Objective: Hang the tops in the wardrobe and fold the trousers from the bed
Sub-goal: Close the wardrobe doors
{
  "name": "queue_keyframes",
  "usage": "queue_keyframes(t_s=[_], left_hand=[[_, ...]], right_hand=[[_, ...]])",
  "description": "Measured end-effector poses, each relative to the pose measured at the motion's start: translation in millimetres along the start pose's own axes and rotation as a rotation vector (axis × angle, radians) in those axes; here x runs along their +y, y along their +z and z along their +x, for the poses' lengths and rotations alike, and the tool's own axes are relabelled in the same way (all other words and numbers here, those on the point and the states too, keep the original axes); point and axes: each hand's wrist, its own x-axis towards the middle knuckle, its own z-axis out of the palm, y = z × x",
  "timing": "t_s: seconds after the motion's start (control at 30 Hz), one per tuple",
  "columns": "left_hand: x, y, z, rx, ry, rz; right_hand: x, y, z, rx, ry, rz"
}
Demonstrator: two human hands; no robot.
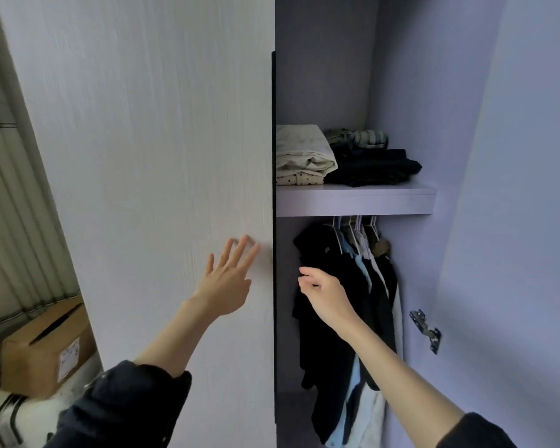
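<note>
Wardrobe door [149, 156]: matt white, faint wood-grain texture. Shelf [356, 200] right of door: smooth matt lavender laminate. Folded clothes [304, 156] on shelf: soft cloth. Hinge [425, 329] below shelf: shiny metal. Box [42, 354] left of door: matt brown cardboard, paper label.

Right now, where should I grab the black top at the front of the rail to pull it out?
Take the black top by its hanger's shoulder, high up under the shelf, coming from the open front. Your right hand is nearest; the loose fabric lower down would probably just stretch.
</note>
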Motion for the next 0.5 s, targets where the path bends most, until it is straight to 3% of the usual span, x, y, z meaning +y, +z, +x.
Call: queue_keyframes(t_s=[0.2,0.5], left_hand=[[42.2,14.7,-60.5,0.136,0.131,-0.189],[172.2,-24.3,-116.9,0.216,0.447,-0.412]], right_hand=[[4.8,-46.2,-93.7,0.191,-0.002,-0.071],[-16.1,-139.4,-228.8,0.572,-0.033,-0.276]])
